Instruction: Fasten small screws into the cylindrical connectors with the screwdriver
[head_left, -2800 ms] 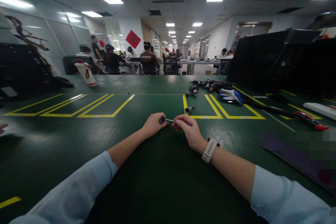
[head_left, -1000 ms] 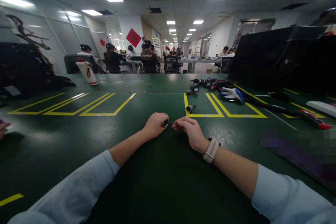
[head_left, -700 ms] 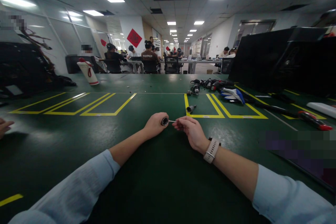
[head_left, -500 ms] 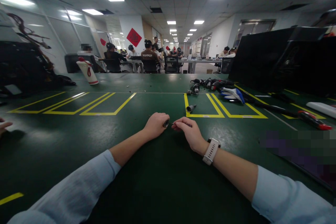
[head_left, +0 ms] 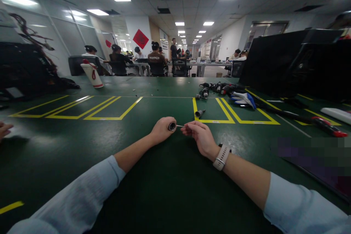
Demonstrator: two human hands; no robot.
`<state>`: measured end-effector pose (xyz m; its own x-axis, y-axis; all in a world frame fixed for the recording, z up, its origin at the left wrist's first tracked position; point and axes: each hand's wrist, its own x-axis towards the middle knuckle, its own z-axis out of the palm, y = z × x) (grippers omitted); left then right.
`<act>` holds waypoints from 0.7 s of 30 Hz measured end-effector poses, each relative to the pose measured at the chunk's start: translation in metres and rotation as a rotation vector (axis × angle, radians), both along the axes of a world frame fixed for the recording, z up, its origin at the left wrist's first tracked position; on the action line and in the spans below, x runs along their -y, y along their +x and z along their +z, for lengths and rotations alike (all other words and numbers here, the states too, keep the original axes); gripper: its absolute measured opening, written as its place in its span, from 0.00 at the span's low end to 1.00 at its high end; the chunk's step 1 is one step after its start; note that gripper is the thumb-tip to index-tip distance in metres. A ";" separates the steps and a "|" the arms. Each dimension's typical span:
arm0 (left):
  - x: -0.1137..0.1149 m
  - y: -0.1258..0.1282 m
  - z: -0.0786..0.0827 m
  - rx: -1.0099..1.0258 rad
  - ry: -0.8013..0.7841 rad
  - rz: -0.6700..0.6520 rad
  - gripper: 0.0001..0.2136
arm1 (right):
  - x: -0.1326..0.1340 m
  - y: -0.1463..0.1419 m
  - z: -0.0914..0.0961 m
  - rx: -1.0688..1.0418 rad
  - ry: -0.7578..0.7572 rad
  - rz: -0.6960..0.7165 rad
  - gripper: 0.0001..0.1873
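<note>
My left hand is closed round a dark cylindrical metal part, whose ringed, hollow-looking end faces me. My right hand pinches a thin metal rod between thumb and fingers. The rod points left and its tip meets the side of the cylindrical part; whether it goes in I cannot tell. Its other end is hidden in my fingers. Beyond my right hand, a similar small metal piece lies on the green table, inside a yellow tape outline.
Several metal parts, blue-and-white gloves and a red-and-black tool lie to the right. A white cup stands at back left. Another person's hand shows at the left edge. Dark monitors rise at right.
The cylindrical part has turned so its round end faces me more. My right hand has shifted slightly right and down, and more of the thin rod shows.
</note>
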<state>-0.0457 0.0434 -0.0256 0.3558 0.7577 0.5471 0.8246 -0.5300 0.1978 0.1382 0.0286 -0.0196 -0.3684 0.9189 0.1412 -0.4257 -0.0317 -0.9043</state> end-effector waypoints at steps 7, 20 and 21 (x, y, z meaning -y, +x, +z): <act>0.002 -0.001 0.001 -0.117 -0.009 -0.005 0.02 | 0.008 -0.001 0.003 0.147 0.129 -0.037 0.05; 0.002 0.001 0.002 -0.040 -0.040 0.006 0.03 | 0.003 0.000 -0.002 0.020 0.011 -0.008 0.05; 0.002 0.002 0.002 -0.078 -0.038 0.023 0.02 | 0.005 -0.001 -0.001 0.070 0.074 -0.050 0.05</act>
<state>-0.0440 0.0417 -0.0233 0.3787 0.7859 0.4889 0.8500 -0.5043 0.1523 0.1373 0.0238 -0.0206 -0.3342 0.9243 0.1845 -0.3608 0.0554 -0.9310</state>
